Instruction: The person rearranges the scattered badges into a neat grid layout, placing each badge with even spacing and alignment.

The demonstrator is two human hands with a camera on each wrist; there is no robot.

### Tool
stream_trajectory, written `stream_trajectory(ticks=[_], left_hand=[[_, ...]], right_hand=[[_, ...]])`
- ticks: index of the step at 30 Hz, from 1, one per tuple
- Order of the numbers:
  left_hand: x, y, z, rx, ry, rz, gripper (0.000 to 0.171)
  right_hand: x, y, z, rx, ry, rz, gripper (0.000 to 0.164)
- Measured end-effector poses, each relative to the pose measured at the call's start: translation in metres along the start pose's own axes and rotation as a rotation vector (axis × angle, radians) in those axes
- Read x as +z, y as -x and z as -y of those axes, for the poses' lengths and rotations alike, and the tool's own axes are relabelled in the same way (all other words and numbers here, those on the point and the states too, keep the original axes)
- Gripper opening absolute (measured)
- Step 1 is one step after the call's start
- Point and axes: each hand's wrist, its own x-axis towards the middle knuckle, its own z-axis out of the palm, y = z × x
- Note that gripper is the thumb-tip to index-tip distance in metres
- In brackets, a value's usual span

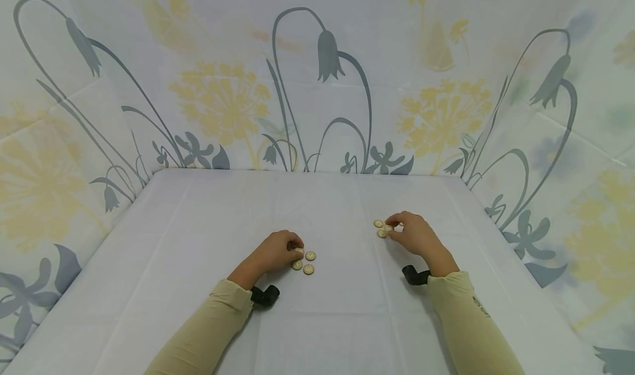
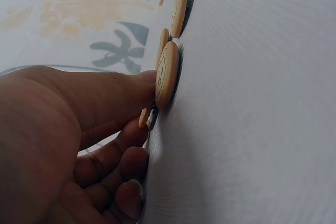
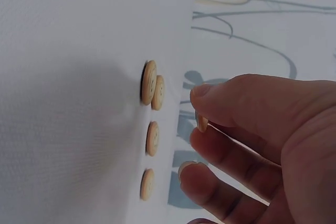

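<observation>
Left hand (image 1: pixel 274 251) pinches one disc (image 2: pixel 143 118), right hand (image 1: pixel 415 233) pinches another disc (image 3: pixel 202 124): arranging, seemingly, is the step; next move needs steady fingertips.

Left hand (image 1: pixel 275 251) at lower centre pinches a pale disc (image 1: pixel 299 250) beside three others (image 1: pixel 308 269); right hand (image 1: pixel 415 234), right of centre, pinches another disc (image 1: pixel 389 228).

Four round tan discs (image 1: pixel 308 269) are at the left hand (image 1: pixel 274 250), and five more discs (image 3: pixel 149 83) are well apart to its right. Counting the right hand (image 1: pixel 415 235), there are two hands, two sleeves (image 1: pixel 208 325), two black mounts (image 1: pixel 268 296) and one desk (image 1: pixel 342 331).
</observation>
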Motion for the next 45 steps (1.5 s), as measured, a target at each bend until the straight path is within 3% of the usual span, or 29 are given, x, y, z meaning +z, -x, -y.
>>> stream_trajectory(ticks=[18, 45], left_hand=[[0.002, -0.001, 0.001, -0.002, -0.008, -0.01, 0.015], [0.0, -0.001, 0.0, -0.003, 0.0, 0.001, 0.015]], right_hand=[[0.0, -0.001, -0.009, 0.117, 0.057, 0.029, 0.031], [0.009, -0.005, -0.016, 0.131, 0.096, 0.031, 0.03]])
